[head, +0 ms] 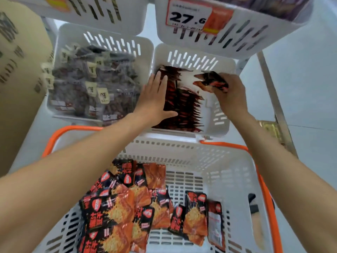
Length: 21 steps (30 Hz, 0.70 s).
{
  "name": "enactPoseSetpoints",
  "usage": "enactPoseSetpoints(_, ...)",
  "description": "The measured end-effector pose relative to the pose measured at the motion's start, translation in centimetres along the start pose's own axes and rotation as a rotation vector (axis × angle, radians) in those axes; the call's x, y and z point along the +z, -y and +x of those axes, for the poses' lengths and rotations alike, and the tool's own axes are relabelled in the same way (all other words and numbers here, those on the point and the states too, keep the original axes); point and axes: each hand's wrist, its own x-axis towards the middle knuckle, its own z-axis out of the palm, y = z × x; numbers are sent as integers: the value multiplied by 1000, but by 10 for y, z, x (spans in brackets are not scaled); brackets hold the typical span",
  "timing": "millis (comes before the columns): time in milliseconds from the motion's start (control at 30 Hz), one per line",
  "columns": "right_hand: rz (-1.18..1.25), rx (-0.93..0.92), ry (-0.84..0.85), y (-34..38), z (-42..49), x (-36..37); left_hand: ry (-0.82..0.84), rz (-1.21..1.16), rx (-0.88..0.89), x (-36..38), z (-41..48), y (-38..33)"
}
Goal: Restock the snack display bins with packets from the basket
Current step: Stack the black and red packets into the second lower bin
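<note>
left arm: bare, stretched forward | left hand: held flat, fingers straight and together, thumb spread | right arm: bare, stretched forward | right hand: fingers curled round bunch of red-and-black foil snack packets

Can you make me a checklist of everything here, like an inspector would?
Surface: pale floor beside the bins.
Job's things: white basket holds loose red-black packets; right display bin has a standing row.
Clutter: cardboard box at left.
Hands: left hand flat against the row; right hand grips a small bunch of packets over that bin.
Cables: nothing seen.
Surroundings: neighbouring bin of dark packets; price tag reading 27.6.
</note>
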Motion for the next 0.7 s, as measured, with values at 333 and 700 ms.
enactPoseSetpoints(333, 4, -26, 405, -9, 50, 81, 15, -40, -35, 17, 12, 8)
enactPoseSetpoints(700, 217, -202, 91, 58, -113, 12, -38, -288, 101, -11, -59, -8)
